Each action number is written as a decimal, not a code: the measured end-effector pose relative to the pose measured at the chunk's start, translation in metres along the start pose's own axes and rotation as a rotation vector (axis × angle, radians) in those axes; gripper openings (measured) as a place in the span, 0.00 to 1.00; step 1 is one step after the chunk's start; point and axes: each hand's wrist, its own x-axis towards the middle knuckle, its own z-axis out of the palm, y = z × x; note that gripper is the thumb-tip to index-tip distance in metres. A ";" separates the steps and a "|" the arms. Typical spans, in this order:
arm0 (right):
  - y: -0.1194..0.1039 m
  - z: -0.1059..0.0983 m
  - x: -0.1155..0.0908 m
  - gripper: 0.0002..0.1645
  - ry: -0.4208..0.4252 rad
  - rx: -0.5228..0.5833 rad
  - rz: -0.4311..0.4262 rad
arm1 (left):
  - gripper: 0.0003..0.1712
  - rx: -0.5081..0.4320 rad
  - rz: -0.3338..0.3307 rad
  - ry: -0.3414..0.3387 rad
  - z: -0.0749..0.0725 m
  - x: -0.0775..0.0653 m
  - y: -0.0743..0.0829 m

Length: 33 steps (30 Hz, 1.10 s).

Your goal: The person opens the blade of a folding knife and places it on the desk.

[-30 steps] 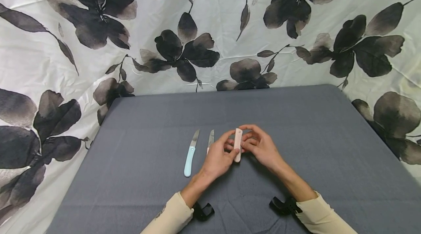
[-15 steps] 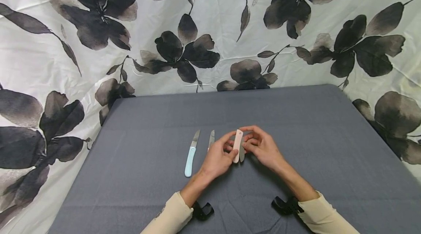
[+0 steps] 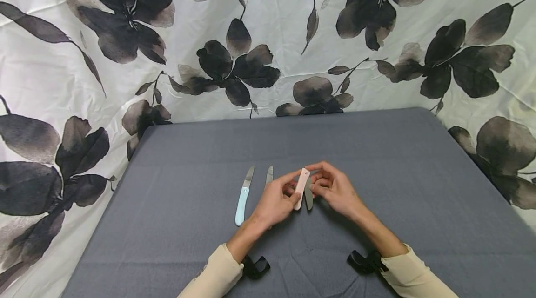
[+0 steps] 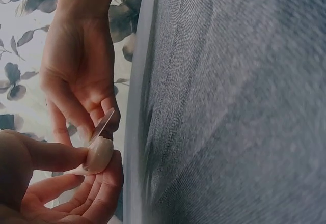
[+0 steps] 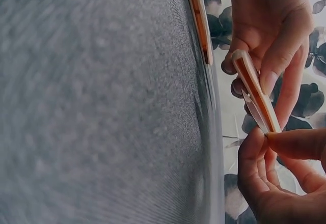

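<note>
A folding knife with a pale pink handle (image 3: 302, 189) is held up between both hands in the head view. My left hand (image 3: 274, 201) grips the handle with thumb and fingers. My right hand (image 3: 337, 190) pinches the blade (image 3: 309, 194), which stands partly swung out at a narrow angle to the handle. In the right wrist view, an orange-brown slot shows along the handle's inner side (image 5: 253, 84), and thumb and forefinger meet at the blade. Seen from the left wrist, the blade (image 4: 105, 122) rises thin beside the handle (image 4: 98, 156).
Left of the hands, a knife with a light blue handle (image 3: 241, 206) lies unfolded on the grey cloth-covered table (image 3: 188, 149). Beside it lies another unfolded knife, its blade (image 3: 269, 174) showing and its handle mostly behind my left hand. A floral sheet (image 3: 268, 9) hangs behind.
The blade has swung out from the pink handle, where it was almost hidden a second ago. The handle has tilted, its lower end moving left. The knives on the table have stayed put.
</note>
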 end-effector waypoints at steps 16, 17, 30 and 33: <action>-0.008 0.001 -0.001 0.28 0.008 -0.051 0.015 | 0.34 -0.026 -0.003 0.083 -0.005 0.001 0.002; -0.008 0.001 -0.001 0.26 0.010 -0.060 0.024 | 0.34 -0.031 -0.001 0.086 -0.005 0.001 0.002; -0.007 0.003 -0.002 0.20 0.088 -0.040 0.030 | 0.35 -0.057 0.039 0.077 -0.006 0.001 0.000; -0.007 0.003 -0.003 0.19 0.092 -0.045 0.013 | 0.35 -0.055 0.067 0.079 -0.006 0.001 0.000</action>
